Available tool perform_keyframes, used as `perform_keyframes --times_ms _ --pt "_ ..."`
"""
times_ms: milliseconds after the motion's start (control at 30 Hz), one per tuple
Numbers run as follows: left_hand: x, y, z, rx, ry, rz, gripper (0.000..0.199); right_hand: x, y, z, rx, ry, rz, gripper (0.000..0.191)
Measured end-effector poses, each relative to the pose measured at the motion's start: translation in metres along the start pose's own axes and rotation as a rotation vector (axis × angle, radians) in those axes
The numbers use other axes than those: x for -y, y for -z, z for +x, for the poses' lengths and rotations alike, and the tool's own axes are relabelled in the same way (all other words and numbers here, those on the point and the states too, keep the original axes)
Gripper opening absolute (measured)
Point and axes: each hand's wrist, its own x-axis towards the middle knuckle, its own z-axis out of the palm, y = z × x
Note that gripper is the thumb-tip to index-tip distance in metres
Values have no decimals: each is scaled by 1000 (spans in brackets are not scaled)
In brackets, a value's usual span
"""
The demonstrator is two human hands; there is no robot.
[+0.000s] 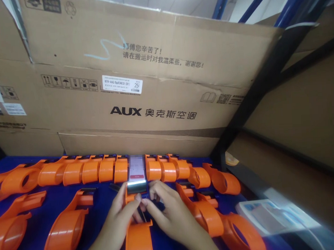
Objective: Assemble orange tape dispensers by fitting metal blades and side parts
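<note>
Both hands are at the head of an orange tape dispenser [139, 243] at the bottom middle. My left hand [121, 213] is closed round its left side, thumb on the front. My right hand [169, 204] is closed at the right side, with thumb and bent forefinger against the head. The thumbs nearly meet. A dark, thin strip shows between the hands; its kind is unclear. The dispenser's frame tapers down to an orange ring. Just behind its head stands a phone [136, 164] with a lit screen. Some fingers are hidden behind the dispenser.
A row of orange tape dispensers [90, 172] lines the back of the blue tabletop [102, 197]. More dispensers [67, 231] lie left and right of my arms. Behind stands a large cardboard panel [165, 91]. A dark metal post [240, 106] slants at right, near a pale flat box [272, 216].
</note>
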Motion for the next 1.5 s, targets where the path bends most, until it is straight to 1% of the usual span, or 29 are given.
perform_keyframes --times_ms 67,167,233,300,367,467,567,633,767,833,933,1067,1167,1267,1333,1367,1433,1500 --pt "-1 -1 2 -13 10 -52 34 2 3 -1 4 -1 0 15" --pt "-4 -2 3 -27 7 -137 33 2 6 -3 -59 11 78 14" --pt "-7 -3 1 -32 29 -199 45 2 6 -4 -113 -24 184 12" --pt "-8 -3 -2 -9 77 -250 68 2 3 -5 -138 -110 312 8" --pt "-7 -3 -4 58 115 -279 88 4 -1 -5 -117 -208 466 17" --pt "-4 -2 -5 212 145 -271 102 7 -5 -4 -9 -297 704 32" --pt "-3 -2 -6 316 184 -244 100 5 -7 -2 41 -280 839 37" --pt "-6 -3 -7 315 197 -240 91 3 -7 -1 2 -251 863 38" --pt "-13 -7 -10 258 155 -320 61 3 -11 0 -152 -270 791 33" --pt "-15 -8 -10 249 129 -338 52 3 -15 0 -156 -290 771 34" --pt "-16 -9 -8 243 100 -279 43 5 -20 0 -142 -308 766 38" --pt "-17 -11 -7 229 75 -226 37 6 -24 1 -182 -293 700 40" --pt "-18 -11 -7 216 67 -229 38 2 -26 1 -213 -278 633 41" --pt "-19 -8 -5 172 141 -290 44 -4 -25 1 -241 -288 576 41" --pt "-22 -3 0 127 232 -374 51 -8 -23 2 -221 -289 492 44" --pt "-25 1 2 110 262 -427 53 -8 -22 2 -187 -269 416 42" --pt "-31 8 7 84 255 -532 51 -6 -20 2 -74 -178 203 31" --pt "-37 15 11 76 224 -604 47 -1 -20 0 66 -45 -4 19"
